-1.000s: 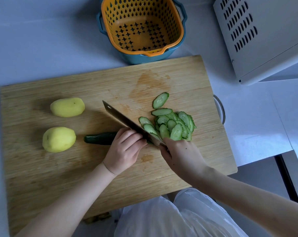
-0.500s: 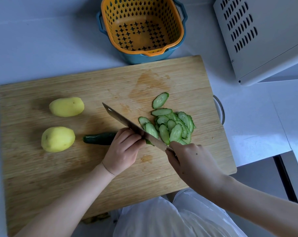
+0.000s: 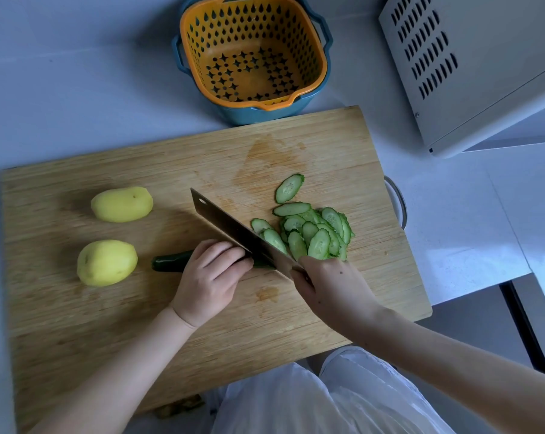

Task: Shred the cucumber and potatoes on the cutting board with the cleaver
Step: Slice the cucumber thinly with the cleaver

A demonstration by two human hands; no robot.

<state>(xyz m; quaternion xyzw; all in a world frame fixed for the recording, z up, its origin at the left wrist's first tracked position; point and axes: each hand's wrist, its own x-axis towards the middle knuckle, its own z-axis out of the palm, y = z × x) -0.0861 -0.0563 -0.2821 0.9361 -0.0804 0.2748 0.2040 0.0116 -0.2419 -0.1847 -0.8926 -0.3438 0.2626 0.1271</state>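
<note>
a pale tabletop (image 3: 77,98) is carrying a wooden cutting board (image 3: 139,161); a blue bowl (image 3: 255,116) holding an orange strainer (image 3: 252,57) is sitting just behind it, a white vented appliance (image 3: 484,73) standing far right

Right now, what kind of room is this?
Most likely a kitchen: there is a wooden cutting board with cucumber slices, a cleaver and an orange colander behind it.

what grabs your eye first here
The cleaver in the right hand, angled across the middle of the cutting board, with the left hand holding the dark cucumber beside it. Right of the blade lies a pile of cucumber slices; two peeled potatoes sit at the board's left.
</note>
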